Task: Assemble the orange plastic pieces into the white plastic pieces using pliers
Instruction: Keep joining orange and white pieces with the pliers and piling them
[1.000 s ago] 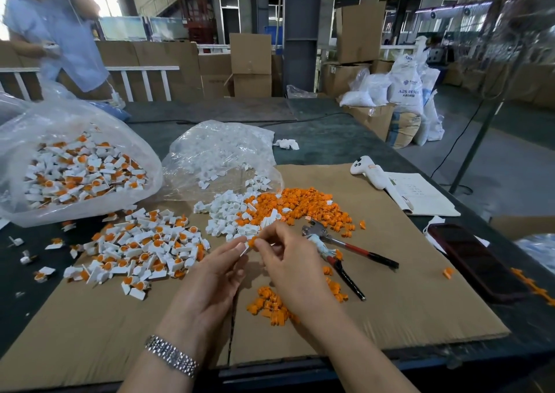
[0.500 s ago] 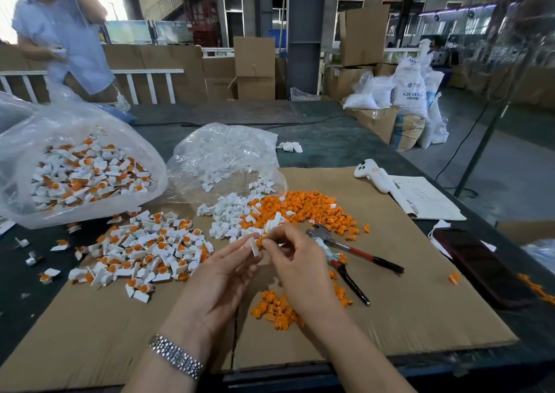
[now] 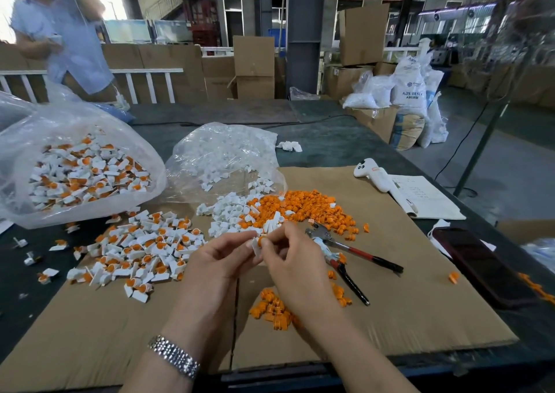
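My left hand (image 3: 222,260) pinches a small white plastic piece (image 3: 256,246) above the cardboard. My right hand (image 3: 292,257) pinches an orange piece (image 3: 260,240) against the top of that white piece. Just beyond my hands lie a heap of loose white pieces (image 3: 232,212) and a heap of loose orange pieces (image 3: 309,205). The pliers (image 3: 345,254), with red and black handles, lie on the cardboard right of my right hand. Nobody holds them. A pile of joined white-and-orange pieces (image 3: 141,248) lies to the left.
A clear bag of joined pieces (image 3: 78,170) sits far left, a bag of white pieces (image 3: 225,152) behind the heaps. A small orange cluster (image 3: 271,308) lies near my right wrist. A white controller (image 3: 372,174), a notebook (image 3: 426,197) and a dark phone (image 3: 480,266) are right. A person stands back left.
The orange piece in my right hand has come down onto the white piece in my left hand. Both hands stay close together above the cardboard.
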`<state>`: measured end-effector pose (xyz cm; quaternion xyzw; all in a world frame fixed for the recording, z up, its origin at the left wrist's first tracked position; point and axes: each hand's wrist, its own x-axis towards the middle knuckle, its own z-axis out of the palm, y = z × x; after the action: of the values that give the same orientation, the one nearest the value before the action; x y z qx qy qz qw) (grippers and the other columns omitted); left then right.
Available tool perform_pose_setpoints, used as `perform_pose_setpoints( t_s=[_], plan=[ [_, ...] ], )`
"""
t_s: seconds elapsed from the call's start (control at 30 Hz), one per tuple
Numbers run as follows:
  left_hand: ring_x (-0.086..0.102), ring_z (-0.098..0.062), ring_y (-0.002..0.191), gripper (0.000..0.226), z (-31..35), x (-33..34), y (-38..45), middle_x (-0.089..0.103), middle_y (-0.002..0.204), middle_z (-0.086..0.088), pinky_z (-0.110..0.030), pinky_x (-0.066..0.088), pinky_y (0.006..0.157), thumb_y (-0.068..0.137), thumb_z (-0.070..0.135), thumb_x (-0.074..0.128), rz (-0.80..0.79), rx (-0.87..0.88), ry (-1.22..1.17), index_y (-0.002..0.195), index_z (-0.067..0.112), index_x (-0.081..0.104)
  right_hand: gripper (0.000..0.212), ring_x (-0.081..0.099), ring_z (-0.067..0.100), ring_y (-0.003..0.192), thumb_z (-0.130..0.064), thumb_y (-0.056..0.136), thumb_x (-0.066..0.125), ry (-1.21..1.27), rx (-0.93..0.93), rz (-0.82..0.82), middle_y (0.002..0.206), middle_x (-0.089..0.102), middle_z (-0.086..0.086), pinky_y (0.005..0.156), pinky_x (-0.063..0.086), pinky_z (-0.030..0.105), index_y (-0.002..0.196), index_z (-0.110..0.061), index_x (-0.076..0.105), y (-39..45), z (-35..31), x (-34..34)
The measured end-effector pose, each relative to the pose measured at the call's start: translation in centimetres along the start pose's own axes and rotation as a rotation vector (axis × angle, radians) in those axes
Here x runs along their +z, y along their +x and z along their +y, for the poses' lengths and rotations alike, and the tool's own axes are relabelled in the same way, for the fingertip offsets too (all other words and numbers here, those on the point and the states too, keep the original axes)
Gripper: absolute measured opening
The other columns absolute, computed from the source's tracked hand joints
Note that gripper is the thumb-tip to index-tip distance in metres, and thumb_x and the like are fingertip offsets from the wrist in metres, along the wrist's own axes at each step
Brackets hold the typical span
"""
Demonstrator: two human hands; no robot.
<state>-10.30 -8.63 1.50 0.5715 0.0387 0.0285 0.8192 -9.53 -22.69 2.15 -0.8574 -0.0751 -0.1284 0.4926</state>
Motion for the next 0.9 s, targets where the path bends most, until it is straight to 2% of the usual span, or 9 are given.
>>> perform_pose_setpoints(
  t_s=[0.07, 0.13, 0.2, 0.3, 0.5, 0.7, 0.8, 0.9],
  plan=[
    [0.077, -0.027, 0.101, 0.017, 0.1, 0.2, -0.3, 0.079, 0.105, -0.013, -0.025, 0.061, 0.080, 0.082, 0.017, 0.080, 0.005, 0.035, 0.054, 0.099, 0.017, 0.082, 0.011, 0.060, -0.004, 0.068, -0.037, 0.095, 0.063, 0.155, 0.096, -0.016, 0.076, 0.067, -0.017, 0.057, 0.047, 0.019, 0.088, -0.031, 0.058, 0.0, -0.2, 0.1],
    [0.077, -0.026, 0.099, 0.021, 0.2, 0.2, -0.3, 0.079, 0.104, -0.014, -0.024, 0.061, 0.079, 0.077, 0.017, 0.081, 0.008, 0.019, 0.007, 0.097, 0.014, 0.082, 0.009, 0.060, -0.004, 0.069, -0.036, 0.096, 0.063, 0.201, 0.118, -0.050, 0.078, 0.067, -0.017, 0.057, 0.045, 0.016, 0.091, -0.029, 0.060, 0.1, -0.2, -0.1],
    [0.077, -0.027, 0.098, 0.021, 0.4, 0.0, 0.0, 0.078, 0.106, -0.018, -0.022, 0.061, 0.075, 0.076, 0.010, 0.078, 0.013, -0.059, -0.072, 0.096, 0.008, 0.082, 0.007, 0.061, 0.000, 0.075, -0.037, 0.096, 0.063, 0.186, 0.105, -0.098, 0.082, 0.068, -0.011, 0.060, 0.048, 0.015, 0.094, -0.030, 0.062, 0.2, -0.2, -0.7],
    [0.078, -0.029, 0.092, 0.021, 0.3, -0.4, 0.4, 0.075, 0.109, -0.026, -0.022, 0.061, 0.067, 0.080, -0.002, 0.071, -0.012, -0.214, -0.215, 0.100, -0.003, 0.079, 0.008, 0.061, 0.001, 0.083, -0.033, 0.095, 0.066, 0.188, 0.077, -0.141, 0.095, 0.067, -0.012, 0.067, 0.047, 0.011, 0.103, -0.032, 0.064, 0.3, -0.1, -1.5],
    [0.078, -0.029, 0.090, 0.022, -0.1, -1.1, 0.7, 0.074, 0.110, -0.028, -0.025, 0.063, 0.069, 0.078, -0.003, 0.067, -0.045, -0.306, -0.269, 0.096, -0.004, 0.080, 0.015, 0.061, 0.000, 0.094, -0.025, 0.094, 0.069, 0.080, -0.063, -0.138, 0.104, 0.065, -0.013, 0.084, 0.052, 0.018, 0.109, -0.026, 0.072, 0.0, -0.3, -1.8],
    [0.077, -0.034, 0.093, 0.012, 0.4, -0.9, 0.4, 0.073, 0.109, -0.031, -0.029, 0.064, 0.070, 0.081, -0.002, 0.070, -0.011, -0.275, -0.247, 0.088, -0.007, 0.078, 0.020, 0.060, 0.002, 0.093, -0.025, 0.094, 0.070, 0.021, -0.130, -0.137, 0.104, 0.064, -0.009, 0.084, 0.049, 0.015, 0.113, -0.021, 0.072, 0.3, -0.2, -2.0],
    [0.076, -0.035, 0.095, 0.019, 0.8, -0.7, 0.0, 0.072, 0.110, -0.032, -0.030, 0.064, 0.073, 0.081, 0.002, 0.076, -0.028, -0.265, -0.166, 0.095, -0.009, 0.075, 0.021, 0.059, 0.003, 0.096, -0.027, 0.095, 0.069, -0.052, -0.161, -0.156, 0.107, 0.064, -0.008, 0.087, 0.050, 0.020, 0.115, -0.022, 0.070, 0.4, -0.2, -2.2],
    [0.076, -0.033, 0.089, 0.028, 0.9, -0.6, -0.1, 0.071, 0.109, -0.035, -0.032, 0.065, 0.076, 0.079, -0.004, 0.074, 0.006, -0.261, -0.162, 0.104, -0.014, 0.069, 0.022, 0.060, 0.003, 0.094, -0.028, 0.093, 0.070, -0.066, -0.183, -0.169, 0.105, 0.064, -0.008, 0.086, 0.051, 0.021, 0.115, -0.021, 0.071, 0.2, -0.4, -2.3]
  ],
)
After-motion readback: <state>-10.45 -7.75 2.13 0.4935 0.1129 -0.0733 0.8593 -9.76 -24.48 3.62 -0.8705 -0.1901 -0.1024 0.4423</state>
